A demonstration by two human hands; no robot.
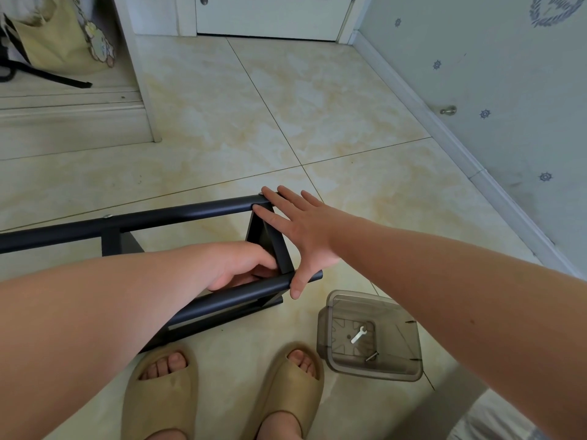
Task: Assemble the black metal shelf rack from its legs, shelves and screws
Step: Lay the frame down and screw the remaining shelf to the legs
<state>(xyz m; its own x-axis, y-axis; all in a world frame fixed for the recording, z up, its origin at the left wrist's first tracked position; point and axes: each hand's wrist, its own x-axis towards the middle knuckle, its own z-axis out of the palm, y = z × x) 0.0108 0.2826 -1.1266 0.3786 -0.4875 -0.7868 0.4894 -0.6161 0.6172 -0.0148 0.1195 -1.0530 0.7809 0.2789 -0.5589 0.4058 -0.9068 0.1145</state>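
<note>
The black metal rack (pixel 178 214) lies on its side on the tiled floor, two round legs running left to right with a shelf end (pixel 270 239) between them. My left hand (pixel 244 265) reaches under the near leg (pixel 235 296), fingers curled round the shelf end where it meets that leg. My right hand (pixel 298 230) lies flat with straight fingers against the rack's right end, fingertips on the far leg, thumb on the near leg's tip. A screw head (pixel 108 216) shows on the far leg.
A smoky clear plastic box (pixel 397 369) stands on the floor at lower right, holding a small white wrench (pixel 358 335) and a dark screw (pixel 371 356). My two feet in tan slippers (pixel 165 398) are just below the rack. A wall runs along the right.
</note>
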